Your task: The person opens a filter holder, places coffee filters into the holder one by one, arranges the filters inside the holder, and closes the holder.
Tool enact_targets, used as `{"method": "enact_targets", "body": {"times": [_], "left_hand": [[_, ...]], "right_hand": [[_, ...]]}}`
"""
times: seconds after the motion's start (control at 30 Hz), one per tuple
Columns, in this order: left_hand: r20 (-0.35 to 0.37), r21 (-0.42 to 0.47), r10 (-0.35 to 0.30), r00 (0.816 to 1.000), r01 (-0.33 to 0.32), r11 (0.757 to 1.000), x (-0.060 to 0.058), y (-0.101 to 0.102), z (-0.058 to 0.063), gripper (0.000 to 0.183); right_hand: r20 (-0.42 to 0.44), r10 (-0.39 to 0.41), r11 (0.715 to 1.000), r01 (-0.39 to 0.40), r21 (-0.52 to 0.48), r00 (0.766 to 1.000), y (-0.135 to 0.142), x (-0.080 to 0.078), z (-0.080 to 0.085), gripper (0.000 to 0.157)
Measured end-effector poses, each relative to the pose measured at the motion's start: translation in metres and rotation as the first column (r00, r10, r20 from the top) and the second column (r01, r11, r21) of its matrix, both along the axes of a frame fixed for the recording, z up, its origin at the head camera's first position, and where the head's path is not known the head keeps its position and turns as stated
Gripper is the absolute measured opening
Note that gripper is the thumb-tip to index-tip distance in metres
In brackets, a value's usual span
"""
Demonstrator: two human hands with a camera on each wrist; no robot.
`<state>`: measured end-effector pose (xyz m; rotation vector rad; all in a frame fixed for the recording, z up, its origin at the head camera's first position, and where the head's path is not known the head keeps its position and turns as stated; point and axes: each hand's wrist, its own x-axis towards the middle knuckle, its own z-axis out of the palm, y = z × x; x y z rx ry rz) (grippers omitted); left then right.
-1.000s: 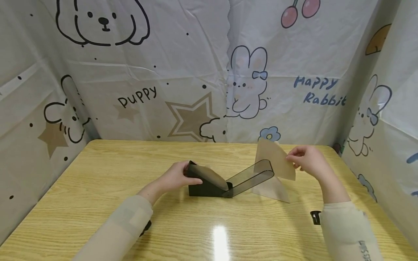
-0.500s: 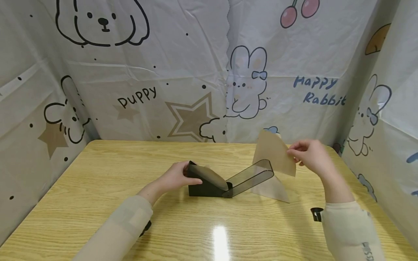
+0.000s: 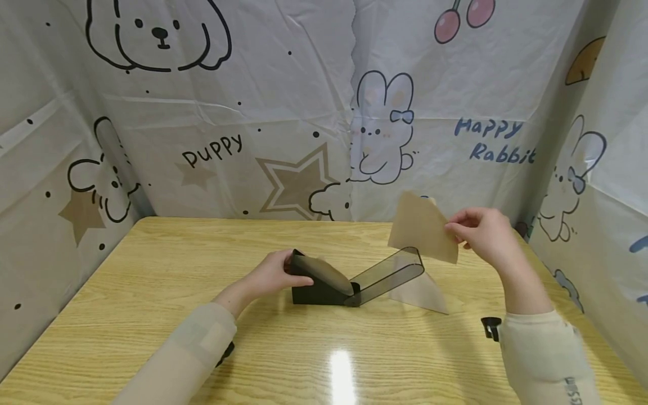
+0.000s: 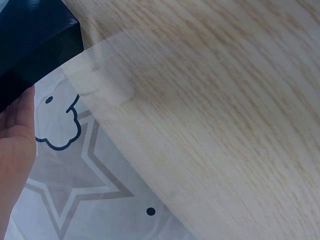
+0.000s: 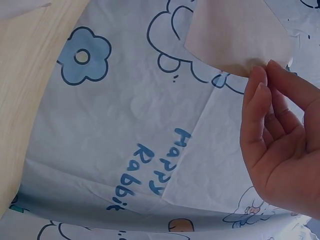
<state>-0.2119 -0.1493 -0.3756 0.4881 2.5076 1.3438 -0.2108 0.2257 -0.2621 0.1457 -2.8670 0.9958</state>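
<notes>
Brown paper sheet (image 3: 422,228), fan-like in outline, hangs in the air above the far end of an open lid, well to the right of the black box; whether its lower edge touches the lid cannot be told. The right hand (image 3: 486,233) pinches it by its right-hand edge, thumb and forefinger together on the paper, as the right wrist view confirms. The left hand (image 3: 275,274) is clamped on the left end of the black box (image 3: 319,295), its thumb lying along the front face. More brown paper (image 3: 326,273) sits curved inside the box, and the smoky see-through lid (image 3: 390,279) slopes up to the right from its hinge. Beneath and behind the lid, a paler sheet (image 3: 425,295) lies on the wood-grain table (image 3: 283,349). The writing is mostly on the printed cloth (image 3: 298,101) behind: "PUPPY" in black lettering (image 3: 212,150) above a brown star (image 3: 298,180), and "Happy Rabbit" in blue lettering (image 3: 496,140), right of a bow-wearing rabbit (image 3: 383,132). The right wrist view shows the blue words again, slanting. Dark letters (image 3: 572,391) run along the right sleeve (image 3: 544,351), cut off by the picture's edge and too unclear to read in full.
</notes>
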Motion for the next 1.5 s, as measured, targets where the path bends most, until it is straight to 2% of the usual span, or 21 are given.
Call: {"method": "enact_targets", "body": {"times": [0.2, 0.43, 0.63, 0.87, 1.5], "left_hand": [[-0.002, 0.0, -0.005, 1.0, 0.005, 1.0, 0.0, 0.0, 0.0, 0.036], [0.002, 0.002, -0.006, 1.0, 0.006, 1.0, 0.0, 0.0, 0.0, 0.035], [0.001, -0.001, 0.0, 1.0, 0.0, 1.0, 0.0, 0.0, 0.0, 0.035], [0.001, 0.002, 0.002, 1.0, -0.002, 1.0, 0.0, 0.0, 0.0, 0.036], [0.002, 0.014, -0.01, 1.0, 0.01, 1.0, 0.0, -0.001, 0.0, 0.037]], "right_hand": [[-0.035, -0.023, 1.0, 0.024, 0.016, 0.999, -0.007, 0.005, 0.007, 0.018], [-0.073, -0.01, 1.0, 0.011, 0.009, 0.997, -0.018, 0.012, 0.015, 0.018], [-0.065, 0.004, 1.0, -0.005, -0.012, 0.998, -0.029, 0.014, 0.018, 0.018], [-0.061, 0.043, 0.998, -0.046, -0.041, 0.997, -0.039, 0.014, 0.017, 0.019], [-0.067, 0.119, 0.992, -0.122, -0.043, 0.991, -0.07, 0.012, 0.006, 0.012]]}}
